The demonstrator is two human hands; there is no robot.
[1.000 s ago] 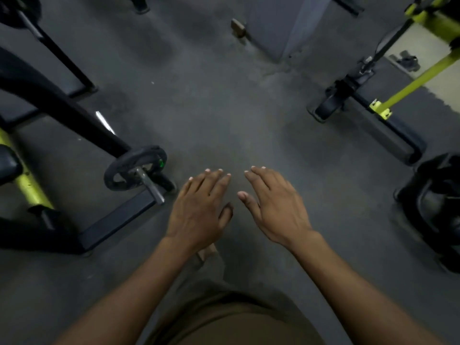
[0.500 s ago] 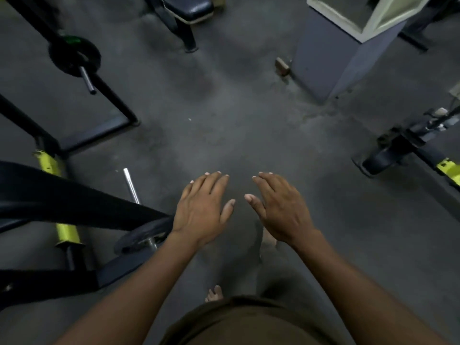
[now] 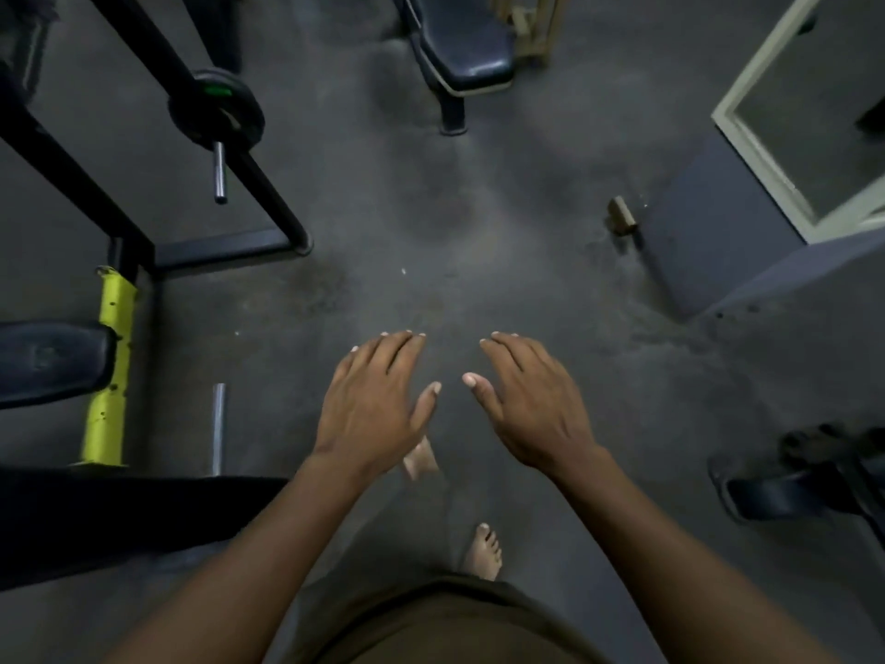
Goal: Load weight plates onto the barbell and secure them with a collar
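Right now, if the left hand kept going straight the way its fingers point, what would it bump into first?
Probably nothing close. The left hand points forward over bare gym floor. Further along that line stands the padded bench, though depth is hard to judge.

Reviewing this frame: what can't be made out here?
- Head view: no collar is visible.
- Bar end at lower left: the black frame hides the rest.
- Weight plate: markings too dark and small to read.
- Left hand and right hand: palms face down, unseen.
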